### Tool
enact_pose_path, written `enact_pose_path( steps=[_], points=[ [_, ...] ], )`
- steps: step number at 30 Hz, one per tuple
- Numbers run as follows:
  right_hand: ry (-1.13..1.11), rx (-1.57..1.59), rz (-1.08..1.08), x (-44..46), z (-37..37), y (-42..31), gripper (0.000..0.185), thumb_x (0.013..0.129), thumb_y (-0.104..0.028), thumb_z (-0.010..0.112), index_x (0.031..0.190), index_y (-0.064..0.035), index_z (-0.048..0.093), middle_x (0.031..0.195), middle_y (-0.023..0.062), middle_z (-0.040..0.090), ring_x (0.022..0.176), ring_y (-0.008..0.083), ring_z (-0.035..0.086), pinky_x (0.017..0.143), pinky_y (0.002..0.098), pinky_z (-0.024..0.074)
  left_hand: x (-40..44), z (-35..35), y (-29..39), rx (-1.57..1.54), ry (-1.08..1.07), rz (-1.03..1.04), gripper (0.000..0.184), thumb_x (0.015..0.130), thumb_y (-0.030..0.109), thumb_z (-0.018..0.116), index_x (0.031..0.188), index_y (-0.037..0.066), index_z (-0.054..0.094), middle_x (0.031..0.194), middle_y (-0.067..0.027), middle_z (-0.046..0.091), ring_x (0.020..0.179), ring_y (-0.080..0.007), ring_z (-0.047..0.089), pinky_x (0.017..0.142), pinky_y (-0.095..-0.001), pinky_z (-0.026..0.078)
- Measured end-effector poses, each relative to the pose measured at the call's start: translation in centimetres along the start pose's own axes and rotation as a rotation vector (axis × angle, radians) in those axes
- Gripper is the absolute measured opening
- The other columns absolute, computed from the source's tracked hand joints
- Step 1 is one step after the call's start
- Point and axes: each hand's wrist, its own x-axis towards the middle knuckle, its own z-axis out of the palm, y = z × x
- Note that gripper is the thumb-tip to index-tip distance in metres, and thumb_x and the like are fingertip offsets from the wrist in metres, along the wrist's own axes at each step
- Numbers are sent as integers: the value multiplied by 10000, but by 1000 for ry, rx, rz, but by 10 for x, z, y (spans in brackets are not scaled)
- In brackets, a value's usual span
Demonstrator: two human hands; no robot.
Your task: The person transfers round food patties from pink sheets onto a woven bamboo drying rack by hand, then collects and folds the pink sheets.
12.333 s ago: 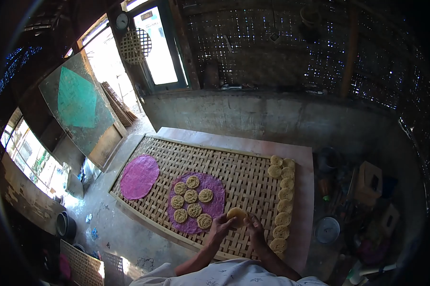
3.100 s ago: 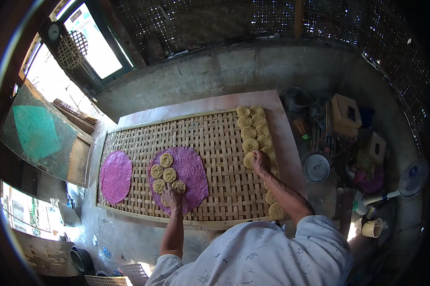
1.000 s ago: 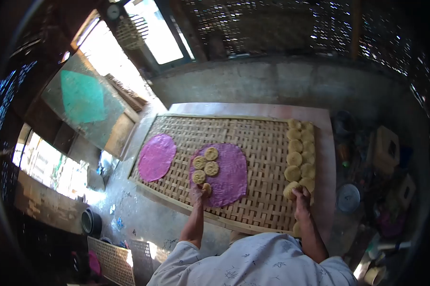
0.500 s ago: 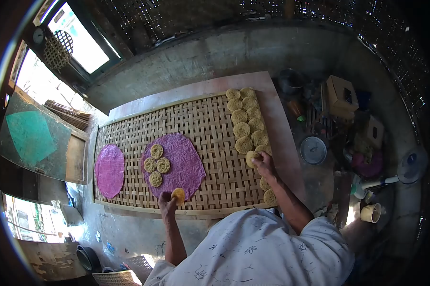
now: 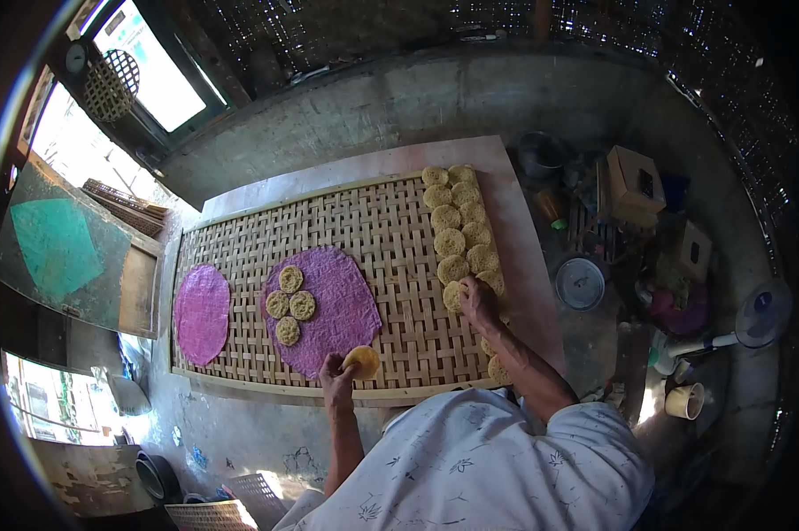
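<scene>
My left hand (image 5: 336, 382) is closed on a flat, round yellow cracker (image 5: 362, 361), held over the near edge of a woven bamboo tray (image 5: 408, 310). At the tray's right side, my right hand (image 5: 479, 303) pinches the edge of another round cracker (image 5: 453, 296), which rests against the weave. Two columns of similar crackers (image 5: 449, 241) run along that side, some partly hidden by my right hand and forearm. Left of centre, several smaller round crackers (image 5: 302, 306) lie on a purple round sheet (image 5: 337, 319).
A second purple sheet (image 5: 202, 314) lies at the tray's left end. The tray sits on a pale board (image 5: 532, 292). To the right are a metal lid (image 5: 581, 281), a cardboard box (image 5: 636, 181), a fan (image 5: 762, 314) and a bucket (image 5: 684, 401). A concrete wall (image 5: 373, 106) stands behind.
My right hand has moved slightly left, bringing its cracker into the left column of the rows. My left hand has shifted right with its cracker, whose flat face now shows more.
</scene>
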Motion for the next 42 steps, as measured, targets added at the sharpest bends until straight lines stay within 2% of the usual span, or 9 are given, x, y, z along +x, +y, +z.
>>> enact_pose_path(
  steps=[9, 12, 15, 17, 25, 29, 36, 40, 42],
  points=[
    [186, 29, 33, -23, -20, -32, 336, 869, -323, 665, 1070, -60, 604, 1008, 119, 625, 902, 282, 622, 751, 408, 521, -6, 40, 35, 127, -87, 172, 219, 735, -85, 665, 885, 43, 569, 859, -30, 598, 828, -113, 586, 755, -263, 468],
    [-542, 931, 534, -44, -5, -42, 408, 921, -451, 581, 1111, -90, 582, 1021, 87, 629, 887, 219, 645, 665, 387, 557, -10, 75, 43, 561, -185, 583, 234, 714, -33, 702, 911, 41, 601, 924, -73, 630, 914, -204, 612, 817, -331, 475],
    [-598, 1653, 831, -63, -41, -103, 454, 942, -502, 522, 1125, -88, 554, 1030, 77, 629, 887, 185, 655, 625, 370, 581, -25, 111, 62, 840, -482, 788, 327, 694, 41, 753, 998, 46, 631, 1077, -103, 631, 1129, -281, 557, 983, -405, 413],
    [-401, 1584, 859, -62, -44, -99, 461, 919, -486, 571, 1127, -74, 553, 1010, 78, 621, 887, 191, 649, 633, 348, 586, -33, 117, 59, 909, -565, 798, 408, 697, 88, 773, 1081, 54, 639, 1172, -111, 620, 1221, -298, 511, 1062, -426, 361],
    [-57, 1687, 640, -58, -45, -78, 411, 891, -288, 632, 1218, -53, 547, 1182, 45, 585, 1095, 159, 564, 976, 322, 426, -8, 92, -3, 158, -384, -43, 714, 862, 312, 711, 1404, -33, 397, 1345, -165, 532, 1235, -231, 508, 1045, -382, 390],
    [-79, 1684, 621, -70, -37, -122, 385, 906, -267, 596, 1229, -60, 556, 1195, 64, 580, 1120, 169, 542, 1004, 318, 388, -9, 109, 11, -99, -498, -255, 526, 946, 273, 606, 1353, -21, 451, 1270, -140, 568, 1186, -224, 558, 984, -348, 464],
    [-163, 1150, 356, -90, -39, -158, 542, 969, -430, 488, 1288, 7, 519, 1264, 121, 548, 1171, 203, 491, 1051, 299, 321, 6, 87, 21, -160, -466, -183, 315, 951, 188, 596, 1191, -15, 577, 1069, -95, 651, 960, -197, 661, 818, -346, 577],
    [-273, 1611, 647, -102, -20, -137, 603, 980, -509, 433, 1345, -31, 473, 1289, 128, 545, 1214, 194, 489, 1080, 340, 307, 14, 70, 40, 155, -664, -94, 327, 929, 225, 635, 1142, -22, 607, 1004, -68, 673, 937, -163, 658, 774, -304, 557],
    [-340, 1693, 700, -108, -20, -139, 549, 981, -496, 435, 1293, -48, 492, 1194, 109, 593, 1113, 181, 571, 981, 348, 437, 14, 65, 44, 407, -783, -32, 408, 914, 276, 648, 1192, -17, 590, 1026, -95, 681, 921, -167, 651, 770, -300, 521]
  ],
)
